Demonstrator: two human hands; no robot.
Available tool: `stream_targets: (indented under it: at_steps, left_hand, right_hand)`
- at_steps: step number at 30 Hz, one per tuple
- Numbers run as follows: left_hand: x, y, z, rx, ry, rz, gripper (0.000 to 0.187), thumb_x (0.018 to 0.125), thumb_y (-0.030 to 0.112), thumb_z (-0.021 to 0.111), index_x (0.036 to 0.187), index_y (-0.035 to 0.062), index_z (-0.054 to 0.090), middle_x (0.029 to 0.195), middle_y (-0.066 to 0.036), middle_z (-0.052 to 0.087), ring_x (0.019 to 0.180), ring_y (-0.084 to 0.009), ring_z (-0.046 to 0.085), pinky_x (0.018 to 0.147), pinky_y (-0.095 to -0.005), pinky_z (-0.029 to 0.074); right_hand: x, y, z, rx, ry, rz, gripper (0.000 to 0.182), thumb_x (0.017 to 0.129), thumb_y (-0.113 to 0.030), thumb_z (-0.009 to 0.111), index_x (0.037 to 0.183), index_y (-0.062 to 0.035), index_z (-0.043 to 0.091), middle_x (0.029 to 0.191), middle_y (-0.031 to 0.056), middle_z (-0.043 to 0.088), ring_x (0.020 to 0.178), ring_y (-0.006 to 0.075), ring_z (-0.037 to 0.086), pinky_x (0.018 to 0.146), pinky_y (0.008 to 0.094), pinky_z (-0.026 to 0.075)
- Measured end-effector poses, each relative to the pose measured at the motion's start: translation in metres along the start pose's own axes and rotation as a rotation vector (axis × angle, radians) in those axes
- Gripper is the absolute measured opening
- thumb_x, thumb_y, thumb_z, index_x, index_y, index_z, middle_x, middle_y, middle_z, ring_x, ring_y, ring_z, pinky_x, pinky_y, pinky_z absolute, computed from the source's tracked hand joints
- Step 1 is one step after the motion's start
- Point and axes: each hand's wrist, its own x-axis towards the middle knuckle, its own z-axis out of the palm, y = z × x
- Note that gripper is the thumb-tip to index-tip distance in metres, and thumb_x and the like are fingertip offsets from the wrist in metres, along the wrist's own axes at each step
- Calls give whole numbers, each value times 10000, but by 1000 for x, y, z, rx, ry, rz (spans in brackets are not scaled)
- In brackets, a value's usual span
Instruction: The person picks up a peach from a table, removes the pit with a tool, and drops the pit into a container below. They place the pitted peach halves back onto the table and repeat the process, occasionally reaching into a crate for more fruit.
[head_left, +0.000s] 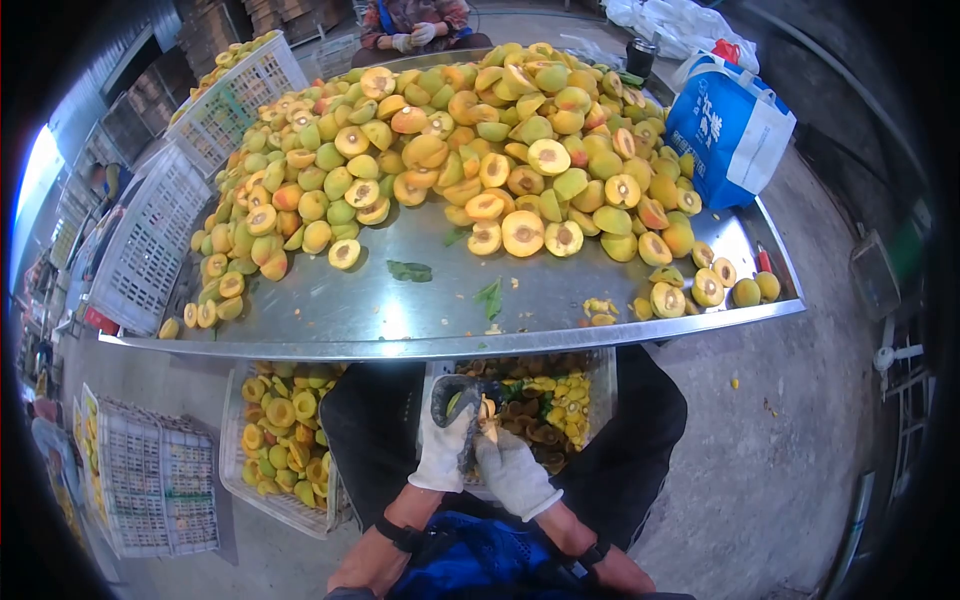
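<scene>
My left hand [447, 432], in a white glove with dark grey fingers, is closed around a peach half [455, 402], mostly hidden by the fingers. Close against it is my right hand [512, 472], in a white glove, its fingers pinched together. A small orange-yellow piece [488, 410] shows at its fingertips; whether a tool is there I cannot make out. Both hands are above a crate [603, 392] between my knees, with brown pits and yellow scraps in it. Beside my left leg, a white crate [232, 455] holds hollowed peach halves [287, 425].
A metal table [430, 315] in front bears a large heap of halved peaches [420, 150]. On its right stands a blue-and-white bag [725, 130], near a dark cup [640, 58]. White crates [150, 240] line the left side. Another person's gloved hands [413, 38] are across the table.
</scene>
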Motion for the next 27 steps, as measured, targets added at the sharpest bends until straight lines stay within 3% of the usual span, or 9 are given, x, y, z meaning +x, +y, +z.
stream_targets:
  at_steps: [3,8,11,13,15,18,24,27]
  left_hand:
    - [0,1,-1,2,0,-18,195,873,40,562,1066,18,543,992,-63,608,905,-134,607,825,-283,512]
    - [2,-1,-9,-14,-77,-15,217,863,64,582,1066,-8,554,997,-102,654,906,-161,646,843,-297,529]
    - [6,8,-11,-46,-225,-63,249,874,61,661,1102,-16,595,1027,-69,659,932,-122,620,840,-267,505]
    - [17,3,-22,14,-374,-140,257,866,73,675,1095,-26,612,1019,-76,670,937,-126,624,844,-267,507]
    - [26,7,-32,70,-504,-167,275,857,96,700,1087,-42,641,991,-78,684,925,-131,631,837,-266,513]
    - [38,21,-39,115,-694,-251,286,852,88,697,1097,-49,640,988,-77,689,908,-123,630,828,-266,516]
    - [46,12,-35,103,-758,-294,291,830,79,691,1102,-22,660,988,-68,694,890,-119,625,800,-269,515]
    - [43,2,-38,166,-725,-302,350,837,156,720,1130,-22,651,1012,-72,692,908,-124,628,812,-272,515]
  right_hand:
    - [-4,-23,-7,32,-41,68,307,984,-255,480,1074,3,619,926,244,657,840,402,627,766,423,486]
    - [-7,-18,-5,108,-107,57,326,998,-278,473,1053,11,612,811,157,657,733,276,625,697,376,487]
    - [-10,18,5,99,-146,-42,314,1008,-293,472,977,-8,601,692,62,594,606,168,559,566,319,439]
    - [-11,22,4,186,-207,29,313,1008,-305,481,961,-18,599,659,48,565,573,151,535,530,312,429]
    - [-12,13,-2,418,-307,275,321,1001,-320,495,990,-18,605,674,87,565,601,191,548,558,340,457]
    - [-12,3,-13,652,-487,447,312,1002,-359,517,943,-57,573,637,23,506,499,134,452,457,272,362]
    - [-18,6,-9,1268,-595,568,288,1008,-367,514,877,-113,541,570,-24,423,433,101,369,411,262,285]
    - [-15,3,-10,819,-448,391,335,1009,-411,500,863,-111,535,564,-30,399,430,92,349,411,258,264]
